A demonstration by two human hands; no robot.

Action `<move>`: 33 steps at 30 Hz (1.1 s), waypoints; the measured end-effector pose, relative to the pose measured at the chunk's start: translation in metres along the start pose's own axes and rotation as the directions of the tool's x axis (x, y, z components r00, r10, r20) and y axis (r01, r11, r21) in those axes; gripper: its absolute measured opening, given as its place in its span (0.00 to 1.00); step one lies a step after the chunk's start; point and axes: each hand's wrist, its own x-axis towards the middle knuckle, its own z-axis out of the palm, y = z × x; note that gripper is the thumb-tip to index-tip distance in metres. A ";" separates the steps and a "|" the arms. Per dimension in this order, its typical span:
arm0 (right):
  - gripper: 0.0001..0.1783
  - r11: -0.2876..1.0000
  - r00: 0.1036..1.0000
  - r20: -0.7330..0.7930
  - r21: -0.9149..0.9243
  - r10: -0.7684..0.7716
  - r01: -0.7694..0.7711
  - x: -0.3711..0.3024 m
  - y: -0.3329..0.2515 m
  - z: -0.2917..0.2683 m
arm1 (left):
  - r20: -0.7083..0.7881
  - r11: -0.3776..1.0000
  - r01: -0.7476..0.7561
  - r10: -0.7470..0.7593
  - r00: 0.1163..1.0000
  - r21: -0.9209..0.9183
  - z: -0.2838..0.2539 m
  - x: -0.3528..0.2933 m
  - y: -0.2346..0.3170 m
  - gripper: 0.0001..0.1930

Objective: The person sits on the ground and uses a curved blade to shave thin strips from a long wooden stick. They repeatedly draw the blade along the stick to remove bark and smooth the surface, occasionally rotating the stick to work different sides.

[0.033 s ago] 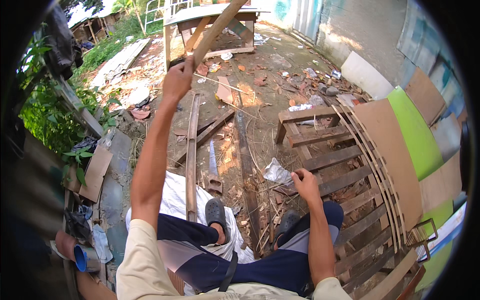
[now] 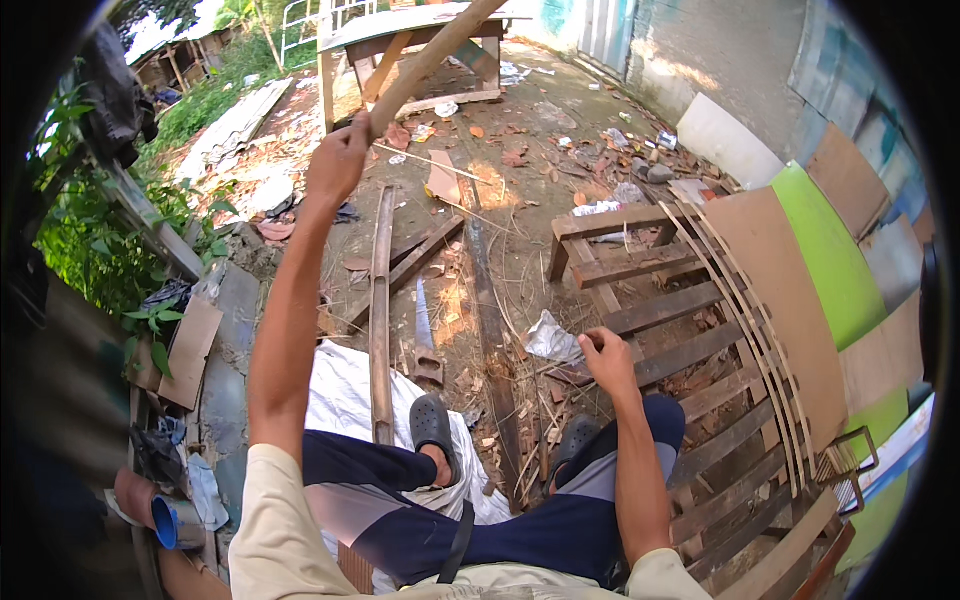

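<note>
My left hand [image 2: 338, 160] is raised on a stretched arm, its fingers wrapped round the lower part of a long light-brown pole [image 2: 425, 72]. The pole slants up to the right and leaves the top of the view. My right hand [image 2: 608, 358] is held above my right knee, fingers curled into a pinch; whether something small is in it I cannot make out. A handsaw [image 2: 425, 325] with a brown handle lies on the ground ahead of my feet. Left of it is a split bamboo length [image 2: 382, 270], its end on a white sheet [image 2: 345, 385].
A dark slatted wooden bench [image 2: 690, 350] stands to my right, with thin curved strips [image 2: 745, 320] across it. A wooden table [image 2: 420, 30] stands at the far side. A dark beam [image 2: 488, 330] runs along the littered ground. A blue cup [image 2: 172, 520] sits at lower left.
My left hand has shifted slightly left with the pole. The whole view has also slid a little. My right hand stays almost where it was.
</note>
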 end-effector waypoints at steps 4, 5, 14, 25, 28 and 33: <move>0.19 0.998 0.986 -0.166 0.055 -0.021 0.030 0.021 -0.007 0.000 | 0.013 0.923 -0.100 0.103 0.995 0.371 -0.017 -0.049 -0.014 0.33; 0.22 0.994 0.982 -0.190 0.106 -0.006 0.026 0.026 -0.003 0.003 | 0.047 0.910 -0.116 0.106 0.993 0.397 -0.025 -0.069 -0.027 0.32; 0.23 0.214 0.993 0.013 0.976 0.121 -0.039 0.029 -0.029 -0.007 | 0.284 0.908 -0.292 0.208 0.936 0.300 -0.093 -0.180 -0.153 0.22; 0.20 0.160 0.996 -0.032 0.987 0.085 0.019 0.010 -0.044 -0.009 | -0.248 0.765 0.062 0.130 0.960 0.641 -0.051 -0.192 -0.224 0.25; 0.21 0.174 0.992 -0.049 0.984 0.114 0.029 0.009 -0.042 -0.007 | -0.502 0.826 0.560 -0.460 0.732 0.060 -0.038 -0.195 -0.225 0.43; 0.20 0.101 0.987 0.028 0.994 0.157 -0.045 0.011 -0.044 0.009 | 0.237 -0.025 0.414 -0.849 0.472 -0.910 -0.042 -0.192 -0.161 0.44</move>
